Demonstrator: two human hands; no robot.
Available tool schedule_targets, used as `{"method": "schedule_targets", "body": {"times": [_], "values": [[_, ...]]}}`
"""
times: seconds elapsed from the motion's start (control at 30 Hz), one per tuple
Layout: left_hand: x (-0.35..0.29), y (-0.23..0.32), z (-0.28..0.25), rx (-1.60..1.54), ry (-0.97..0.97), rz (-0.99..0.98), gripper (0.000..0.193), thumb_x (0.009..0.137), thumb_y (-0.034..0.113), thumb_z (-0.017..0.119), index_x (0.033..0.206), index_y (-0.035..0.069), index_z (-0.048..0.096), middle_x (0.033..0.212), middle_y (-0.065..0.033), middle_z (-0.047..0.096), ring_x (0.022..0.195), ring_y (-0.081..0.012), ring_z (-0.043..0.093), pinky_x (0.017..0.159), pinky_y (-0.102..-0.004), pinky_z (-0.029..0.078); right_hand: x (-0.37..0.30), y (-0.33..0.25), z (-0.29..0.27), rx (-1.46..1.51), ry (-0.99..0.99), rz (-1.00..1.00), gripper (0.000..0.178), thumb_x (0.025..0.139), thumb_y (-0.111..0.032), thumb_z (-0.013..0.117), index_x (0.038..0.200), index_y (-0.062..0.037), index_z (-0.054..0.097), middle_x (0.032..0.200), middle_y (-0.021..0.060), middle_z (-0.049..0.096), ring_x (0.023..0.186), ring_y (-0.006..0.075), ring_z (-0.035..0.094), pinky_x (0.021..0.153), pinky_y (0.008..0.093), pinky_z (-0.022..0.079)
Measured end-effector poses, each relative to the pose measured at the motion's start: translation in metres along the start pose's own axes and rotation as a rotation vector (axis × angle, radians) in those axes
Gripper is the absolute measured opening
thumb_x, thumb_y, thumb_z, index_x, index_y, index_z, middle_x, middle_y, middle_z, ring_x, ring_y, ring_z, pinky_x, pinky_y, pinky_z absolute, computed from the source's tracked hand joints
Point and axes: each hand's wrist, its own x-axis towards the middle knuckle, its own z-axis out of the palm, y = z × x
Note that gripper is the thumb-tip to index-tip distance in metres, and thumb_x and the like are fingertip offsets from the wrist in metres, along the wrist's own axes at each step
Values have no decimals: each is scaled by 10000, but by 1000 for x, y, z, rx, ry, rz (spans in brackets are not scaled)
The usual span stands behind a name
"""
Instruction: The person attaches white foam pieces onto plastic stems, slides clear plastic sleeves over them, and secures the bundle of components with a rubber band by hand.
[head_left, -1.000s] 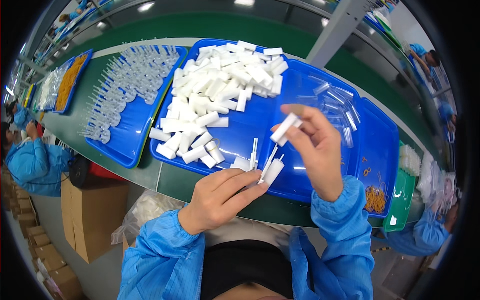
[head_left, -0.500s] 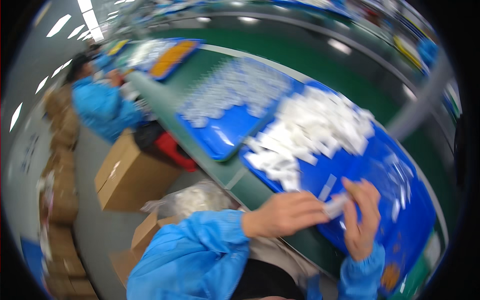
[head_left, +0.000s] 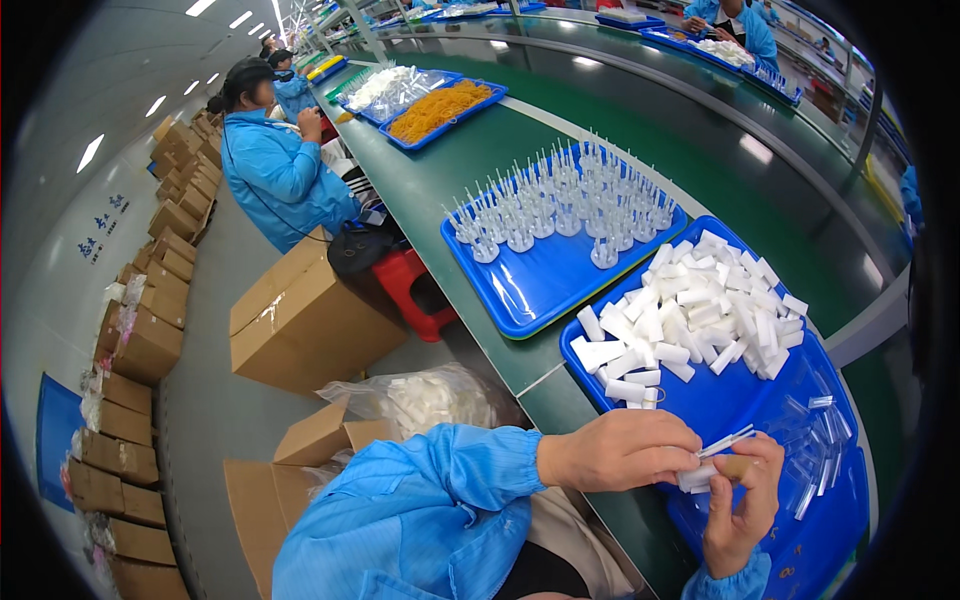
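My left hand (head_left: pixel 625 452) reaches in from the left, its fingertips pinched at a small white foam-like piece (head_left: pixel 694 478). My right hand (head_left: pixel 742 505) comes up from below, with thumb and forefinger against the same piece. A pair of thin pale tubes (head_left: pixel 726 440) slants between the two hands; fingers hide which hand grips them. Just beyond, similar white pieces (head_left: pixel 710 310) lie heaped in a blue tray (head_left: pixel 690 395). Short clear tubes (head_left: pixel 822 445) lie loose to the right of my right hand.
Farther left, a blue tray (head_left: pixel 530 300) carries clear stemmed parts (head_left: pixel 570 200) standing upright. Beyond it is a tray of orange bands (head_left: pixel 437 110). A co-worker in blue (head_left: pixel 280 175) sits at left. Cardboard boxes (head_left: pixel 310 315) and a bag of white pieces (head_left: pixel 430 398) sit beside the bench.
The view has swung and sharpened, so the trays appear farther right. Both hands stay together around a white piece, and thin tubes now show between them.
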Motion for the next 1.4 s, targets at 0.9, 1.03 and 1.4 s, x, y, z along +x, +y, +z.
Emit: {"method": "schedule_targets", "body": {"times": [0.9, 1.03, 1.4], "values": [[-23, -21, -17, 263, 151, -39, 313, 724, -10, 805, 1032, 14, 751, 972, -98, 658, 802, -256, 705, 648, -333, 588, 16, 12, 42, -558, -350, -70, 344, 748, -78, 773, 1068, -27, 659, 969, 97, 608, 923, 280, 564, 839, 413, 397], [-24, -22, -18, 250, 140, -45, 303, 723, -10, 809, 1020, 14, 754, 970, -96, 658, 797, -252, 703, 638, -333, 584, 35, 18, 43, -515, -370, 21, 302, 743, -45, 759, 1025, -16, 654, 940, 110, 585, 890, 300, 548, 787, 410, 395], [-24, -22, -17, 253, 130, -61, 308, 729, -13, 799, 1033, 20, 759, 968, -92, 658, 786, -246, 697, 634, -332, 574, 36, 21, 27, -136, -92, 456, 452, 943, -19, 646, 1384, 0, 547, 786, 93, 594, 744, 201, 510, 708, 354, 423]]}}
